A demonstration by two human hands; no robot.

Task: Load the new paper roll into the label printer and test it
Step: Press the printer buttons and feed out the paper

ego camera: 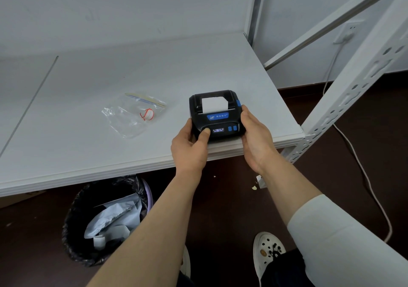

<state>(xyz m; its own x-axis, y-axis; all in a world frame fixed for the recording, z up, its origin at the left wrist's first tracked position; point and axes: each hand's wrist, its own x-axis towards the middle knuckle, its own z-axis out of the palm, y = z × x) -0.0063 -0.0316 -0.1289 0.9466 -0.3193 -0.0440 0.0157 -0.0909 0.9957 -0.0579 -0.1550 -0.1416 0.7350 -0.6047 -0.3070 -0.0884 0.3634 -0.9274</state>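
Left hand (189, 147) grips the label printer's (217, 116) left side, thumb pressing a front button; right hand (256, 136) clasps its right side. The black printer sits at centre frame near the white table's (88, 154) front edge, paper (214, 104) emerging on top. A clear plastic bag (132, 114) lies left of it
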